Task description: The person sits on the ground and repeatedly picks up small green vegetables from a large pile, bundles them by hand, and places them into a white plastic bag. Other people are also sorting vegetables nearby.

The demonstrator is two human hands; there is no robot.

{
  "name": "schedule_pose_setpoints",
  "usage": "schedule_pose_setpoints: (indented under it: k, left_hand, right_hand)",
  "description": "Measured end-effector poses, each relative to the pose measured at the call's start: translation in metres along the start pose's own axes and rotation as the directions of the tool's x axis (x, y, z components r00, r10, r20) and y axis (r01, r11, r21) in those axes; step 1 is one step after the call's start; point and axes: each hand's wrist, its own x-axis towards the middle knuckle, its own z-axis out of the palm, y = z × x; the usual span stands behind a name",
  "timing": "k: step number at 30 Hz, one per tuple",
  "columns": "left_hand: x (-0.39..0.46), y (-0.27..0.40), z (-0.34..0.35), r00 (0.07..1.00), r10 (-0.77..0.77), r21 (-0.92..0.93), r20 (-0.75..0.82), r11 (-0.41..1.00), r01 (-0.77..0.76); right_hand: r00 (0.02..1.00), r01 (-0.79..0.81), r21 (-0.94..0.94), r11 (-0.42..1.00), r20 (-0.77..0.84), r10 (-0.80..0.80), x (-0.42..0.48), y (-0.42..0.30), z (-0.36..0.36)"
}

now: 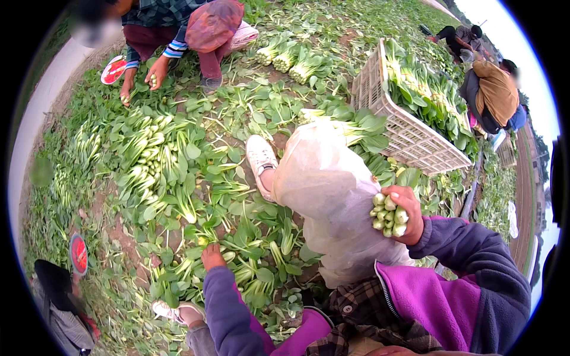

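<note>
A bunch of bok choy (388, 214) is clasped in my right hand (410, 213), its pale cut ends turned towards me. The bunch is beside my knee, over a whitish translucent leg cover (329, 178). Down among the plants, my left hand (213, 257) touches leafy bok choy (196, 262); its fingertips are partly hidden, so a grip cannot be made out. More loose bok choy (254, 276) lies between my shoes. Ahead on the left is a large heap of bok choy (153, 155) with stems bared.
A plastic crate (427, 153) of bundled bok choy stands tilted to the right. Tied bundles (289, 60) lie farther off. A co-worker's hands (156, 73) handle stems at upper left. Another person (67, 307) is at lower left, near a red-patterned bowl (79, 254). Other people (494, 91) crouch at far right.
</note>
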Motion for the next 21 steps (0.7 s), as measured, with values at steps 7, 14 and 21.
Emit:
schedule_pose_setpoints:
  k: [7, 14, 21]
  left_hand:
    - [0.015, 0.012, -0.044, 0.969, 0.185, -0.213, 0.161, 0.966, -0.149]
    - [-0.027, -0.004, -0.005, 0.958, 0.163, 0.026, 0.236, 0.984, -0.174]
    - [-0.043, -0.016, -0.053, 0.992, -0.122, -0.432, 0.044, 0.892, 0.129]
  right_hand:
    - [1.000, -0.019, -0.022, 1.000, -0.017, 0.018, -0.010, 0.007, -0.007]
    - [1.000, 0.001, 0.033, 0.999, -0.002, -0.001, 0.004, 0.002, -0.006]
    - [0.998, -0.049, 0.013, 0.999, -0.033, 0.049, -0.010, 0.008, -0.012]
